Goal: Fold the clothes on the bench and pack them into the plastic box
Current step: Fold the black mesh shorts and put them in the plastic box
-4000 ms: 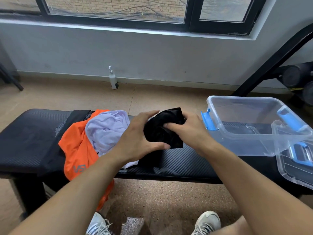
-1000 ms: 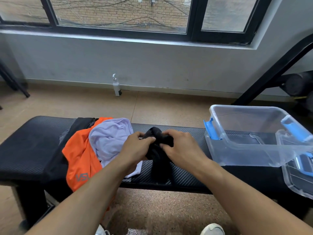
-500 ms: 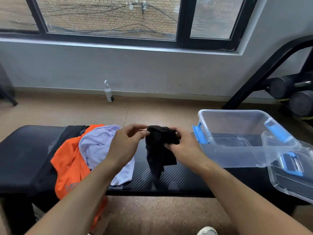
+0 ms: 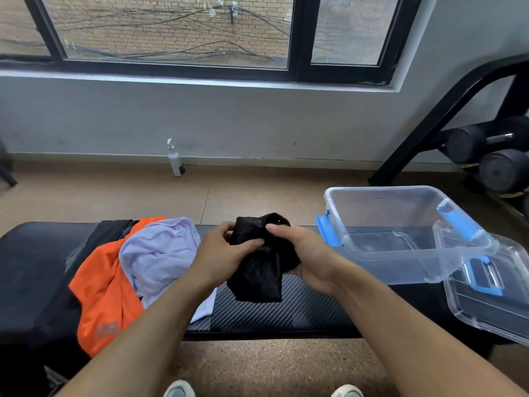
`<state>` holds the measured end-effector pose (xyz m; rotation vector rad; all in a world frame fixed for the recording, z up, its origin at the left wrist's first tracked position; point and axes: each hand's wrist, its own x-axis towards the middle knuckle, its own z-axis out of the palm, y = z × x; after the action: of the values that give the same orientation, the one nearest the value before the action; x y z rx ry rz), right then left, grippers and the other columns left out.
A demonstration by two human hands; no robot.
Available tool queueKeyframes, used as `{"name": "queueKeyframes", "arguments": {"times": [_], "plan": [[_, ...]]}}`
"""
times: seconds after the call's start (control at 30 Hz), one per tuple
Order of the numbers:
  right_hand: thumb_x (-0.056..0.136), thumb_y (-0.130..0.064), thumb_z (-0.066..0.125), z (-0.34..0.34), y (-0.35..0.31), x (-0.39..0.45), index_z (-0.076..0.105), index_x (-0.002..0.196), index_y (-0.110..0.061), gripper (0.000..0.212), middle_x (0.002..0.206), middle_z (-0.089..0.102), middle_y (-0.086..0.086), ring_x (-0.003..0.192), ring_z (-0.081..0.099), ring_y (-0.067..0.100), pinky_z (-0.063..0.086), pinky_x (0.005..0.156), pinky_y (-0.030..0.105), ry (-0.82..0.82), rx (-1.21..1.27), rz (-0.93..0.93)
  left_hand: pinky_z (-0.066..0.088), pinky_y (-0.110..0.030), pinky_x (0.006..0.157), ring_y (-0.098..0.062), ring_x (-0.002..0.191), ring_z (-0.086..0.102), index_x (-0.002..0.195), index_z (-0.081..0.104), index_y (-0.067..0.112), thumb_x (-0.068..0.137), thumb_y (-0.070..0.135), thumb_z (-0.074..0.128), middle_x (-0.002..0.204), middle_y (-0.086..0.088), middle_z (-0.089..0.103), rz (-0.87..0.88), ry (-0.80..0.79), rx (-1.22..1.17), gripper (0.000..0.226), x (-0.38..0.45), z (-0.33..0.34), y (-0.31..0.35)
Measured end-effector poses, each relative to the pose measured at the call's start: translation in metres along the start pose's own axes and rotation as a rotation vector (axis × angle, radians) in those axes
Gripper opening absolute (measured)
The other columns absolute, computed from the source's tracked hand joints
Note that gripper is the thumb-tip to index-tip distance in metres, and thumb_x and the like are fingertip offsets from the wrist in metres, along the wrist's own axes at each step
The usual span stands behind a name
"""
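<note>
A small black garment [image 4: 259, 270] hangs bunched above the middle of the black bench [image 4: 300, 308]. My left hand [image 4: 220, 253] pinches its upper left part, and my right hand [image 4: 306, 253] grips its right side. To the left on the bench lies a pile with a lilac garment [image 4: 160, 250], an orange shirt [image 4: 100, 290] and a dark garment [image 4: 106, 230] beneath them. The clear plastic box [image 4: 400, 253] with blue latches stands open on the right end of the bench, with nothing inside.
The box's clear lid [image 4: 492, 296] leans off the bench's right end. A white pump bottle [image 4: 174, 159] stands on the floor by the wall. Dumbbells [image 4: 498, 156] on a black rack fill the far right. My shoes [image 4: 346, 391] show at the bottom edge.
My left hand has closed back onto the black garment, and both hands have bunched it together slightly lower. The view has shifted a little.
</note>
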<state>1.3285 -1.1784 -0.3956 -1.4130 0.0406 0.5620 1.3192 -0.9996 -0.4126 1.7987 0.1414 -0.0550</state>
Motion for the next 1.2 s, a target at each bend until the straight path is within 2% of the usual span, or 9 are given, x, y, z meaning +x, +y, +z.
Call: {"name": "queueKeyframes", "arguments": {"times": [0.17, 0.27, 0.33, 0.4, 0.47, 0.7, 0.8, 1.03, 1.2], "plan": [[0.095, -0.021, 0.067, -0.004, -0.009, -0.005, 0.063, 0.113, -0.022, 0.018, 0.106, 0.073, -0.005, 0.103, 0.069, 0.013, 0.057, 0.093, 0.039, 0.441, -0.375, -0.328, 0.056, -0.028, 0.092, -0.004, 0.104, 0.067, 0.121, 0.063, 0.029, 0.075, 0.035, 0.086, 0.109, 0.013, 0.071, 0.239, -0.034, 0.067, 0.052, 0.005, 0.017, 0.017], [0.096, -0.024, 0.066, -0.022, -0.041, -0.030, 0.065, 0.114, -0.025, 0.018, 0.102, 0.071, -0.013, 0.098, 0.067, 0.003, 0.055, 0.086, 0.024, 0.620, -0.560, -0.582, 0.038, -0.023, 0.105, 0.005, 0.129, 0.049, 0.145, 0.043, 0.039, 0.075, 0.064, 0.070, 0.139, 0.020, 0.054, 0.363, 0.013, 0.041, 0.079, 0.005, 0.036, 0.029], [0.097, -0.025, 0.066, -0.043, -0.061, -0.047, 0.064, 0.115, -0.025, 0.018, 0.102, 0.069, -0.018, 0.098, 0.064, -0.001, 0.051, 0.084, 0.014, 0.769, -0.602, -0.713, 0.032, -0.024, 0.110, 0.006, 0.137, 0.039, 0.150, 0.035, 0.040, 0.078, 0.069, 0.064, 0.149, 0.021, 0.044, 0.421, -0.027, 0.063, 0.082, 0.001, 0.053, 0.036], [0.098, -0.024, 0.065, -0.069, -0.071, -0.059, 0.063, 0.117, -0.023, 0.019, 0.104, 0.068, -0.015, 0.097, 0.062, 0.000, 0.048, 0.084, 0.013, 0.881, -0.647, -0.720, 0.027, -0.020, 0.111, 0.009, 0.138, 0.032, 0.152, 0.031, 0.039, 0.083, 0.063, 0.065, 0.152, 0.024, 0.036, 0.457, -0.103, 0.160, 0.081, -0.004, 0.071, 0.043], [0.098, -0.021, 0.063, -0.095, -0.069, -0.062, 0.063, 0.120, -0.021, 0.022, 0.104, 0.067, -0.008, 0.098, 0.060, 0.010, 0.045, 0.083, 0.022, 0.939, -0.729, -0.581, 0.024, -0.019, 0.108, 0.011, 0.134, 0.028, 0.154, 0.026, 0.041, 0.085, 0.055, 0.068, 0.147, 0.030, 0.031, 0.472, -0.176, 0.233, 0.082, -0.008, 0.088, 0.047], [0.098, -0.023, 0.062, -0.139, -0.050, -0.036, 0.060, 0.121, -0.023, 0.023, 0.110, 0.067, 0.001, 0.102, 0.061, 0.022, 0.050, 0.083, 0.036, 0.788, -0.903, -0.026, 0.025, -0.035, 0.121, -0.005, 0.148, 0.023, 0.156, 0.019, 0.035, 0.087, 0.054, 0.066, 0.161, 0.015, 0.025, 0.431, -0.262, 0.325, 0.085, -0.003, 0.128, 0.043], [0.097, -0.021, 0.063, -0.147, -0.050, -0.020, 0.060, 0.123, -0.018, 0.026, 0.113, 0.067, 0.006, 0.105, 0.063, 0.027, 0.054, 0.094, 0.047, 0.720, -0.935, 0.059, 0.019, -0.039, 0.124, -0.006, 0.152, 0.012, 0.157, 0.016, 0.033, 0.089, 0.054, 0.065, 0.164, 0.012, 0.019, 0.400, -0.268, 0.343, 0.087, 0.001, 0.137, 0.038], [0.098, -0.013, 0.057, -0.154, -0.049, 0.013, 0.067, 0.116, -0.002, 0.023, 0.109, 0.070, 0.019, 0.101, 0.068, 0.035, 0.057, 0.090, 0.053, 0.517, -0.993, 0.246, 0.010, -0.036, 0.125, -0.002, 0.152, -0.001, 0.158, 0.014, 0.035, 0.085, 0.061, 0.064, 0.166, 0.013, 0.009, 0.348, -0.303, 0.391, 0.092, 0.005, 0.136, 0.033], [0.102, -0.017, 0.056, -0.148, -0.048, 0.017, 0.059, 0.134, -0.001, 0.036, 0.131, 0.063, 0.019, 0.116, 0.063, 0.036, 0.053, 0.100, 0.045, 0.396, -1.227, 0.403, 0.006, -0.030, 0.121, -0.002, 0.151, -0.003, 0.157, 0.015, 0.037, 0.080, 0.061, 0.068, 0.167, 0.008, 0.008, 0.349, -0.303, 0.384, 0.097, 0.007, 0.134, 0.034]]}}
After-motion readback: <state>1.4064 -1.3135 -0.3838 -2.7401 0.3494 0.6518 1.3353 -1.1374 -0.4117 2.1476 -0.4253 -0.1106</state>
